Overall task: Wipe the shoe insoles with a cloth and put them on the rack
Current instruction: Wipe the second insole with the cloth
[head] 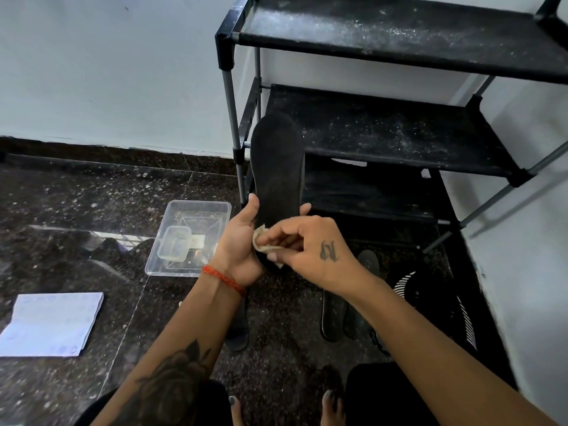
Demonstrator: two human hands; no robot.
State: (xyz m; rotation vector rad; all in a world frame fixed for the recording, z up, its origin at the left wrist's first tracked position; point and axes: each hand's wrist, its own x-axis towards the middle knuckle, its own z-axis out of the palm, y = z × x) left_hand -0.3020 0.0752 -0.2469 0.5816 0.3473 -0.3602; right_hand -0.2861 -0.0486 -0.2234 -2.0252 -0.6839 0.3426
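From the head view, the left hand [242,241] grips a black insole [276,167] by its lower end, thumb up one edge and fingertips curling round the other, holding it upright with the toe end pointing at the rack [384,56]. The insole's upper end overlaps the rack's front left post and the edge of the middle shelf; whether it touches them I cannot tell. The right hand [310,250] pinches a small beige cloth [264,241] and presses it against the heel end of the insole, right against the left palm.

The rack stands in the corner, black fabric shelves on grey tubes, and both the top and middle shelves are dusted with pale specks. Left of the rack, on the dark speckled floor [76,210], sits a clear plastic tray [190,238], and inside it a smaller clear tub [175,247], near the tray's left side. What the tub holds I cannot make out. Further left of the rack, well apart from the tray, lies a folded white sheet [52,324].

In front of the rack, below the hands, more dark insoles lie flat on the floor: one under the left forearm [239,330], two side by side under the right wrist [335,315]. A black shoe with white stripes [430,305] sits beside those, towards the wall.
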